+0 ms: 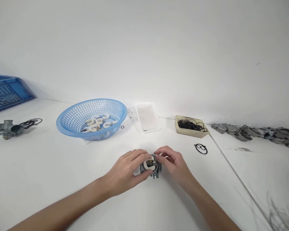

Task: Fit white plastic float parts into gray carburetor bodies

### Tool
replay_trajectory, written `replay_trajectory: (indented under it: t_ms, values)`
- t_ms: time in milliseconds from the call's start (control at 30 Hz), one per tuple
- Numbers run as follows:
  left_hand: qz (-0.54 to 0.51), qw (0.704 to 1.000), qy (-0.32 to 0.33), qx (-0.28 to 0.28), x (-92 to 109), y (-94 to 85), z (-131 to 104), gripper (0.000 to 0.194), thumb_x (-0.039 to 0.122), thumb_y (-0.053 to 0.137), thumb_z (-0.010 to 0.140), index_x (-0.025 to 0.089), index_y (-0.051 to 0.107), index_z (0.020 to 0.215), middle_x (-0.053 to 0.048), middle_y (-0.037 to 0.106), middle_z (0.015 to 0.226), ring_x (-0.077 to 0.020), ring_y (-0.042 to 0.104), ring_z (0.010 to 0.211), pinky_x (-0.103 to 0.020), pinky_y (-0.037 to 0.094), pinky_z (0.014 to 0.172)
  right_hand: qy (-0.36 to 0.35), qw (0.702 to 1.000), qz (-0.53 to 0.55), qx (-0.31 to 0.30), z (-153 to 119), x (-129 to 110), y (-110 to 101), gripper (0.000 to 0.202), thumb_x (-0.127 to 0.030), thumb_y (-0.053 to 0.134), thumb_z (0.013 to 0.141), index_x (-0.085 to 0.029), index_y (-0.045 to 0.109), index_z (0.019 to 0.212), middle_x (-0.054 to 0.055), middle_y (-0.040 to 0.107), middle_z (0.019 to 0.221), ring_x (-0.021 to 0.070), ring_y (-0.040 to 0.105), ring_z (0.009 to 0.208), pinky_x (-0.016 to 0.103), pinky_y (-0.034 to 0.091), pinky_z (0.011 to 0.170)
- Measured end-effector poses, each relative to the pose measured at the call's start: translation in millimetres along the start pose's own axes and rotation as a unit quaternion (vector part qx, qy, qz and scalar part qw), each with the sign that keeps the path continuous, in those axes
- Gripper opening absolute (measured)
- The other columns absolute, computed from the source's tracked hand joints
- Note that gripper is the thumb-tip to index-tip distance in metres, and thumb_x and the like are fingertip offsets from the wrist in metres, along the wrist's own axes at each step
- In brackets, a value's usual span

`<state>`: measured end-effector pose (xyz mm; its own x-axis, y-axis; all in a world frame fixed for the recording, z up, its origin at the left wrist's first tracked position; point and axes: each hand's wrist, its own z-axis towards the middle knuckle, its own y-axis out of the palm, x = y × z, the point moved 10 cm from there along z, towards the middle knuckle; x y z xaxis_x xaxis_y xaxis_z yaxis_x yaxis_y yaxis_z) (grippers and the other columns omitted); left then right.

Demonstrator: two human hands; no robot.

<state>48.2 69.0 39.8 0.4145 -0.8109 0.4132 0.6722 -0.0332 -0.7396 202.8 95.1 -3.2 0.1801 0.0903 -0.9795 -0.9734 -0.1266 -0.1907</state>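
A grey metal carburetor body [157, 175] sits on the white table in front of me, its open side facing up. In it lies a white C-shaped float [146, 164], with small brass and metal parts showing in the middle. My left hand [132, 166] grips the carburetor from the left, fingers over the float and thumb along the near edge. At the upper right rim, my right hand [170, 160] has thumb and index finger pinched together. Whatever is between those fingertips is too small to make out.
Behind stands a blue basket [62, 126] of white floats, beside a white tray [148, 118] and a box [192, 132] of black gaskets. One gasket [201, 149] lies loose. Grey metal bowls [245, 132] line the right; another carburetor [11, 129] and blue crate [9, 91] are left.
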Motion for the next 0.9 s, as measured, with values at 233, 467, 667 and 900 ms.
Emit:
replay_trajectory:
  t_ms: [233,467,667,900]
  values:
    - [-0.003,1.0,-0.007,-0.003,-1,-0.1,0,0.027,0.03,0.066,0.103,0.024,0.058,0.127,-0.006,0.072,0.119,-0.0212,0.07,0.099,-0.035,0.057,0.087,-0.007,1.0,-0.008,-0.003,1,1,-2,0.022,-0.043,0.069,0.095,-0.024,0.078,0.1,0.003,0.066,0.097,0.0167,0.055,0.083,0.031,0.043,0.077]
    - [-0.008,1.0,-0.001,0.0,1,-1.8,0,0.028,0.028,0.064,0.104,0.025,0.057,0.131,-0.005,0.074,0.12,-0.0208,0.07,0.101,-0.035,0.056,0.088,-0.003,1.0,-0.01,0.003,1,0,-4,0.021,-0.041,0.068,0.095,-0.022,0.076,0.095,0.003,0.065,0.094,0.0157,0.054,0.082,0.03,0.042,0.077]
    - [-0.008,1.0,0.001,-0.006,-1,1.4,0,0.033,0.026,0.063,0.104,0.026,0.056,0.136,-0.005,0.074,0.124,-0.0215,0.07,0.104,-0.036,0.057,0.091,0.025,1.0,0.003,-0.003,1,1,-4,0.022,-0.043,0.071,0.092,-0.021,0.074,0.092,0.001,0.062,0.086,0.0153,0.052,0.08,0.029,0.04,0.076]
    - [-0.015,1.0,0.021,-0.005,2,0.5,-1,0.034,0.023,0.062,0.104,0.026,0.057,0.138,-0.005,0.074,0.124,-0.0206,0.07,0.108,-0.036,0.057,0.096,0.062,0.996,0.024,-0.054,3,10,1,0.028,-0.047,0.072,0.092,-0.02,0.073,0.099,0.001,0.062,0.085,0.0158,0.053,0.081,0.03,0.041,0.079]
